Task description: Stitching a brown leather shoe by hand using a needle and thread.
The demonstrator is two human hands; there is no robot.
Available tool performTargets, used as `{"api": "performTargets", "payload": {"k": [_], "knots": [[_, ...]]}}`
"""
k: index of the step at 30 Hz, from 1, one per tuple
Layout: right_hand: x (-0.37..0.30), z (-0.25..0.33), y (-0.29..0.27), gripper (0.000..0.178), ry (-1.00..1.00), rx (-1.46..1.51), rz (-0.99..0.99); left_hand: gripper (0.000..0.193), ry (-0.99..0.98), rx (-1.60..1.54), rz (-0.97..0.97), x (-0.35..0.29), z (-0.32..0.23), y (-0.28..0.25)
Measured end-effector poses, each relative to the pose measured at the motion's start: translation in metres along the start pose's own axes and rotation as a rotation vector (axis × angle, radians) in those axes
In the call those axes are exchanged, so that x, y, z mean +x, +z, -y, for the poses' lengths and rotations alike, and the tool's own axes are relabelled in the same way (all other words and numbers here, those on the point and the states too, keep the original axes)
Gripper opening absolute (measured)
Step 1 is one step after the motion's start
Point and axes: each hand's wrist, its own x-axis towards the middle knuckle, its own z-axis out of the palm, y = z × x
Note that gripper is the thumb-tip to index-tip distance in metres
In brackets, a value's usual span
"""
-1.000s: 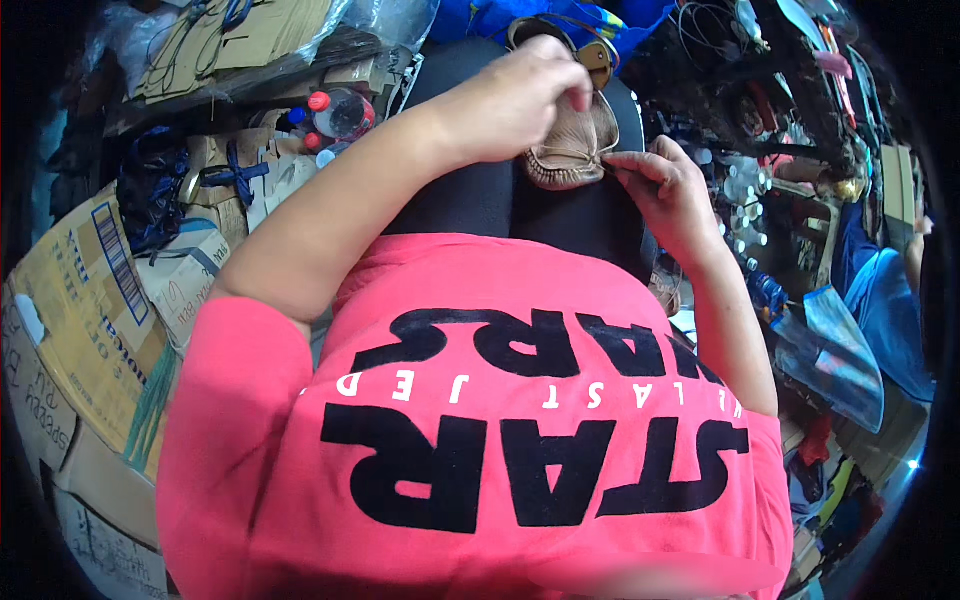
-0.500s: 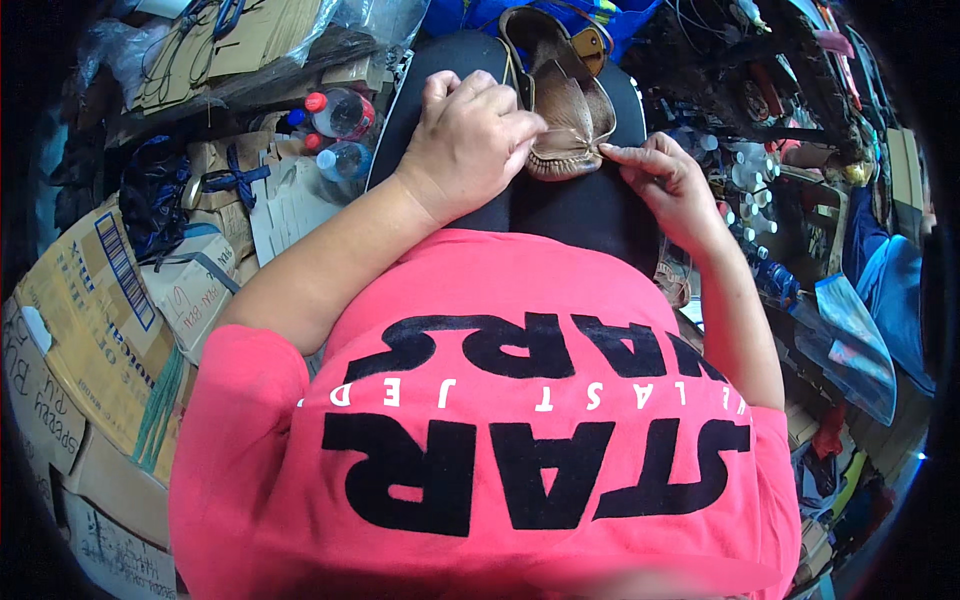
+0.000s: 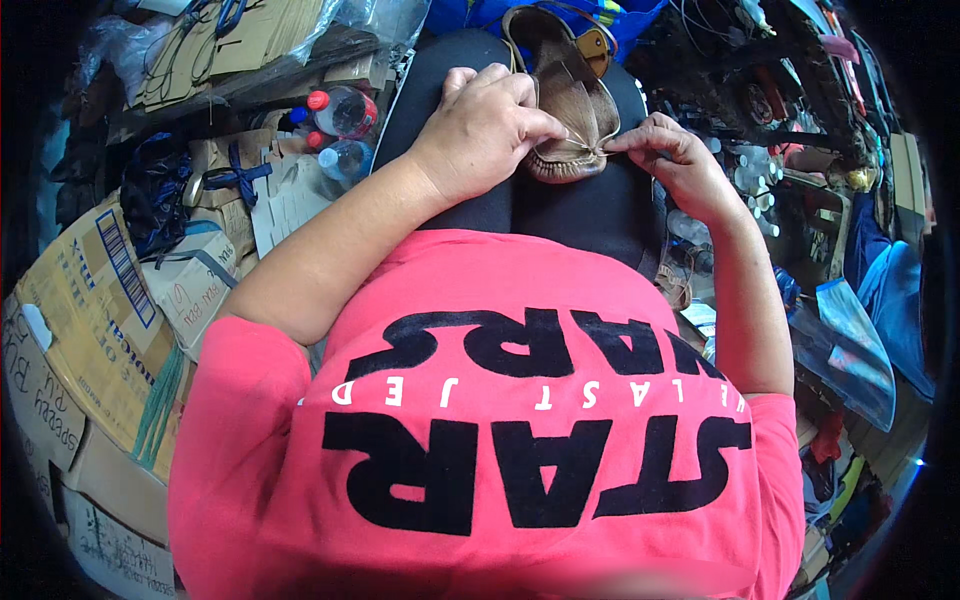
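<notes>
A brown leather shoe upper [image 3: 575,110] lies across my thighs, its rounded toe toward me. Gathered stitches run along the toe's edge. A thin pale thread [image 3: 577,138] crosses the toe seam between my hands. My left hand [image 3: 485,130] is closed in a pinch on the thread at the left of the toe, its other fingers curled. At the toe's right edge, my right hand [image 3: 680,170] pinches the thread's other side between thumb and forefinger. Its fingertips are close to the leather; whether a needle is there is too small to tell.
Plastic bottles [image 3: 345,112] with red and blue caps stand at left, near cardboard boxes [image 3: 90,330]. Brown sheets and clear plastic [image 3: 240,50] lie at far left. More bottles [image 3: 755,170] and a blue plastic piece [image 3: 850,340] are at right. A blue bag [image 3: 640,15] sits beyond my knees.
My left hand has moved right, closer to the toe seam, and the thread between my hands is shorter. My right hand has shifted slightly right and up, still pinching.
</notes>
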Motion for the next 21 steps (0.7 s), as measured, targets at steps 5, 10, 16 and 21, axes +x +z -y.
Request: {"api": "performTargets", "payload": {"k": [5,10,16,21], "knots": [[0.001,0.001,0.002,0.038,-0.016,0.028,-0.020,0.018,0.004,0.008,0.007,0.001,0.002,0.001],[0.000,-0.004,0.001,0.037,-0.016,0.068,-0.004,0.017,0.023,-0.015,0.046,0.004,0.000,0.000],[0.002,-0.006,0.000,0.034,-0.005,0.084,0.020,0.014,0.067,-0.093,0.080,0.010,0.008,0.010],[0.003,-0.004,0.000,0.033,0.027,0.113,0.042,0.014,0.062,-0.130,0.152,0.015,0.013,0.012]]}}
